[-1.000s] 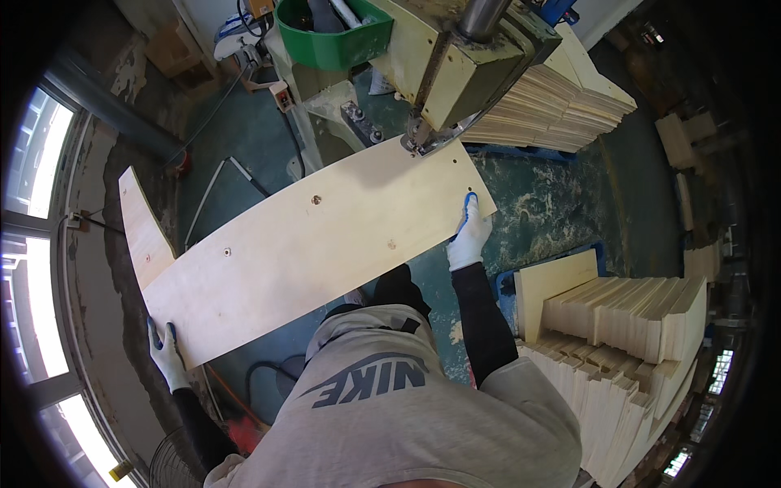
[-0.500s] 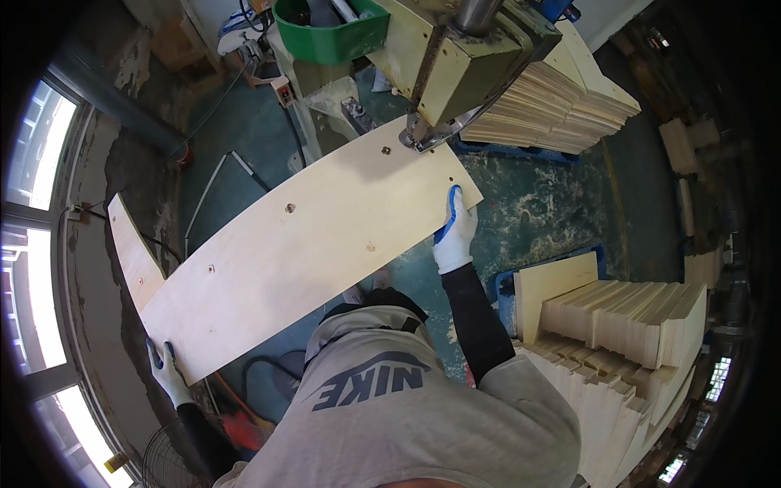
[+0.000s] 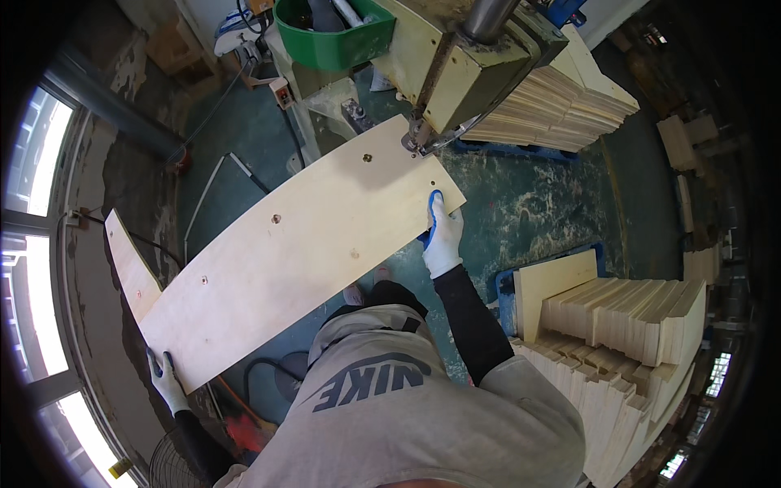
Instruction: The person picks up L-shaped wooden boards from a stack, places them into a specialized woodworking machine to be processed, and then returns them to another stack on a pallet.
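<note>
A pale plywood panel [image 3: 285, 252] with a narrow arm angling up at its left end spans the space in front of me. Small metal inserts and holes dot its face. My left hand [image 3: 167, 384], in a white glove with dark fingertips, is closed on the panel's lower left end. Its right end is pinched in my right hand [image 3: 443, 240], gloved in white and blue, thumb on top and other fingers hidden beneath. The tool head [image 3: 416, 137] of a greenish upright machine [image 3: 472, 85] is at the panel's far right edge; whether they touch I cannot tell.
A green bin [image 3: 333, 41] holding tools sits at the machine's left. Stacked plywood panels [image 3: 545, 110] stand behind at right, and more stacks [image 3: 618, 325] are close on my right. A windowed wall [image 3: 37, 285] runs along the left; a fan [image 3: 171, 459] is at lower left.
Both hands have shifted the panel a little left, my right hand moving with its end. The tool head is now closer to the panel's right corner. Both grips stay closed.
</note>
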`<state>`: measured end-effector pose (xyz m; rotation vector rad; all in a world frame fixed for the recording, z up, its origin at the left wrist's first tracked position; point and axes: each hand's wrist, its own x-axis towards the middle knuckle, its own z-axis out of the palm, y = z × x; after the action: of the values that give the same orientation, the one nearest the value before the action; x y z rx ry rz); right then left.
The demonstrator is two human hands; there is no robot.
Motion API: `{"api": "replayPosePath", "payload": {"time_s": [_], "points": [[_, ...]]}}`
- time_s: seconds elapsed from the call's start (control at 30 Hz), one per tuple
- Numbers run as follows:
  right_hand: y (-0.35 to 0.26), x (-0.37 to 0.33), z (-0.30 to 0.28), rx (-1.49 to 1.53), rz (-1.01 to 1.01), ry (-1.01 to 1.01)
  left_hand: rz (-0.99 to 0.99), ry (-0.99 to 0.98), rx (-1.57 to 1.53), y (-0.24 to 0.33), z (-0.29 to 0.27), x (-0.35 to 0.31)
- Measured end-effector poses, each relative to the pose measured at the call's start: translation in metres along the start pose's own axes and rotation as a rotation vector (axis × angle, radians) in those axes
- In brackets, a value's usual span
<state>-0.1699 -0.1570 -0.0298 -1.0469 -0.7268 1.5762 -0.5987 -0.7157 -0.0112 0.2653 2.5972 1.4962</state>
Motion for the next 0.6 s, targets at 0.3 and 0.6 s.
{"api": "replayPosePath", "payload": {"time_s": [0.3,0.6], "points": [[-0.001,-0.007,0.003,-0.036,0.007,-0.012,0.019,0.039,-0.081,0.020,0.013,0.017],[0.003,-0.059,0.017,-0.238,0.158,-0.164,0.055,0.014,0.046,0.033,0.013,0.035]]}}
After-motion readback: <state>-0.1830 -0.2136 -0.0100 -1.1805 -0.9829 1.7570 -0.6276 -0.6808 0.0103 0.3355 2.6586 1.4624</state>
